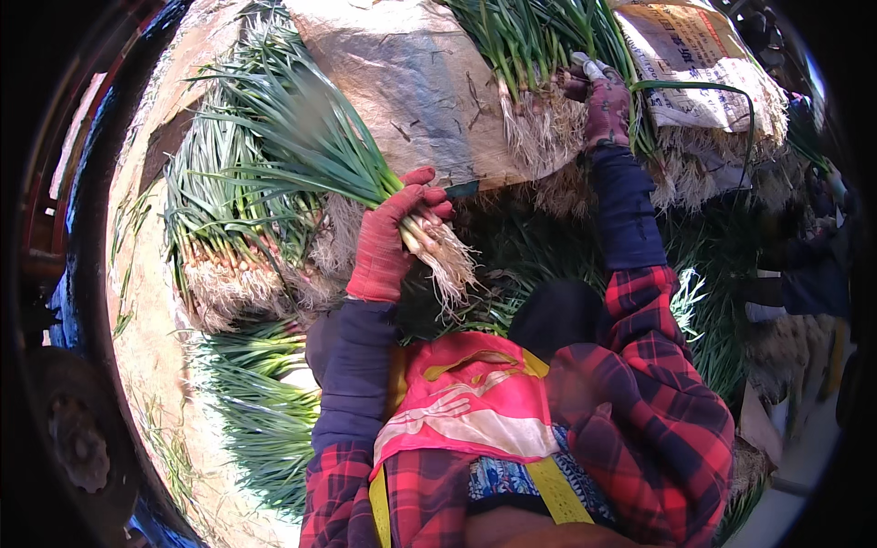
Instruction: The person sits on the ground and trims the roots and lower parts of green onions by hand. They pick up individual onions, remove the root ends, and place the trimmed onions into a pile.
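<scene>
My left hand (pixel 394 229), in a red glove, is closed around a bunch of green garlic plants (pixel 370 164); their leaves point up and left, their pale roots down and right. My right hand (pixel 603 103), in a dusty red glove with white wrapping on a finger, rests at a rooted pile of the same plants (pixel 534 96) on a woven sack (pixel 418 89). Its fingertips are partly among the stems, so whether they grip any is unclear.
Bundled plants lie at the left (pixel 226 226) and lower left (pixel 260 404). A printed sack (pixel 706 68) covers more roots at the upper right. Loose leaves litter the pale ground sheet (pixel 151 383). Part of another person's dark sleeve (pixel 815 281) shows at the right edge.
</scene>
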`<action>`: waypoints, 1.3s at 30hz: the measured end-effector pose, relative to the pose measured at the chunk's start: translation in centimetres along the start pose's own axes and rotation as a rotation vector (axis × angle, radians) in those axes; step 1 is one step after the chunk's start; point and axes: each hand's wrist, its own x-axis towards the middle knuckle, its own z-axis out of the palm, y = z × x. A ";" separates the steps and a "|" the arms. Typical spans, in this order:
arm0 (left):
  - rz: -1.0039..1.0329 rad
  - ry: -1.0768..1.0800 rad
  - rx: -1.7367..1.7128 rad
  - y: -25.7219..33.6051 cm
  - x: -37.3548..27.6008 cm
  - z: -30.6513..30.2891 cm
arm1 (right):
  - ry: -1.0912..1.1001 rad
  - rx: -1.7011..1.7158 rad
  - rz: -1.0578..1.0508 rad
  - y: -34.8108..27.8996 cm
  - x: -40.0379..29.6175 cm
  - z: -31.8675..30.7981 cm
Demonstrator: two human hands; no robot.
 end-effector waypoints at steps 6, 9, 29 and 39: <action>0.040 -0.015 -0.048 -0.6 0.0 0.3 | -0.011 -0.159 0.407 3.1 -12.6 -11.4; -0.006 -0.027 -0.103 -1.1 0.1 1.4 | -0.738 -1.224 0.503 5.5 -18.7 -17.1; 0.005 0.021 -0.053 -0.5 0.5 0.8 | -0.378 -1.173 -0.060 2.8 0.7 4.3; 0.008 -0.054 -0.014 -1.0 0.9 0.7 | -0.512 -1.056 -0.041 3.2 -1.1 1.9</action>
